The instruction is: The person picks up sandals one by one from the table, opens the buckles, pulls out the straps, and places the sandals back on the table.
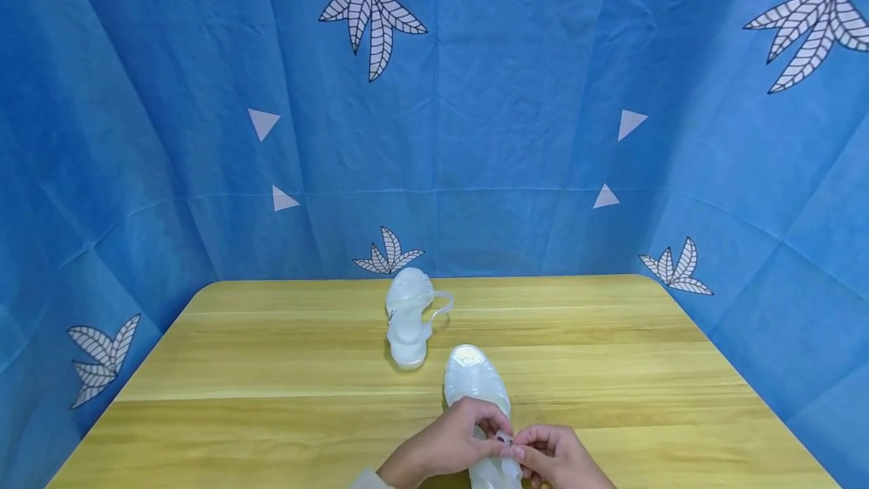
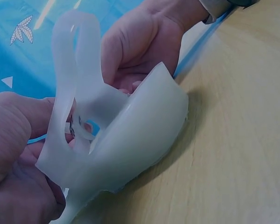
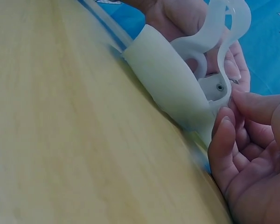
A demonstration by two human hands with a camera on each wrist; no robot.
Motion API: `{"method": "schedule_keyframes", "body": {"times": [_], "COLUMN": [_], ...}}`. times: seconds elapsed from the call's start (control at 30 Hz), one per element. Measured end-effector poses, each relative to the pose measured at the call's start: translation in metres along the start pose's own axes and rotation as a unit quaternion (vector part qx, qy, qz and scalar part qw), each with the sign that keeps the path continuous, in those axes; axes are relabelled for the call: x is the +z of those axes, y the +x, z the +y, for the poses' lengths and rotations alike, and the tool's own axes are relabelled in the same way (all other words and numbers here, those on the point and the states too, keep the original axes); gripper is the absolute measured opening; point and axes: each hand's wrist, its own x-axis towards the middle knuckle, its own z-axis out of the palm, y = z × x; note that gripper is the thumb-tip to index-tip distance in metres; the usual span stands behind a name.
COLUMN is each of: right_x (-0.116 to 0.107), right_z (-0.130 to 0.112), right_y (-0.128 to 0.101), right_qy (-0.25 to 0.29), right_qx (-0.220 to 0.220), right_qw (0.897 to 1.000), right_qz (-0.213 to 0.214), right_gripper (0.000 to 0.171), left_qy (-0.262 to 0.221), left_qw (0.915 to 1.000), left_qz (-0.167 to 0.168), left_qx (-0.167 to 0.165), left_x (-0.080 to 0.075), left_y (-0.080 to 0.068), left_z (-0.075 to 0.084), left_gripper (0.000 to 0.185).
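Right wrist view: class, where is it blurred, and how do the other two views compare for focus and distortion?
Right wrist view: the table smears soft near the lens, while the sandal stays fairly sharp. Left wrist view: the left hand is blurred close up. Head view: sharp, evenly lit, wide-angle bending of the backdrop.

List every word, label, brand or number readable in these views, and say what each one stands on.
None: no view shows any readable text.
Near sandal, held by the left hand and right hand: no brand visible.
Far sandal: no marking visible.
Blue backdrop: only leaf and triangle patterns.
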Motion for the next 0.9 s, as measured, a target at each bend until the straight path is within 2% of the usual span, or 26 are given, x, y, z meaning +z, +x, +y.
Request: {"method": "schedule_keyframes", "body": {"times": [0.2,0.47,0.9], "right_x": [-0.0016,-0.0029,0.0014], "right_z": [-0.0010,-0.0044,-0.0027], "right_y": [0.0005,0.0012,0.0012], "right_qy": [0.015,0.003,0.002], "right_qx": [0.003,-0.010,-0.034], "right_qw": [1.000,1.000,0.999], "right_qz": [-0.010,-0.013,-0.007], "right_gripper": [0.034,0.038,0.032], "left_qy": [-0.013,0.002,0.018], "left_qw": [0.9999,0.9996,0.9997], "left_qz": [-0.004,-0.009,0.008], "left_qx": [0.000,0.028,0.011], "left_x": [-0.0053,-0.0076,-0.0013], "left_y": [0.0001,0.0024,0.0007], "left_z": [-0.0021,0.0008,0.0010], "left_gripper": [0.014,0.010,0.007]}}
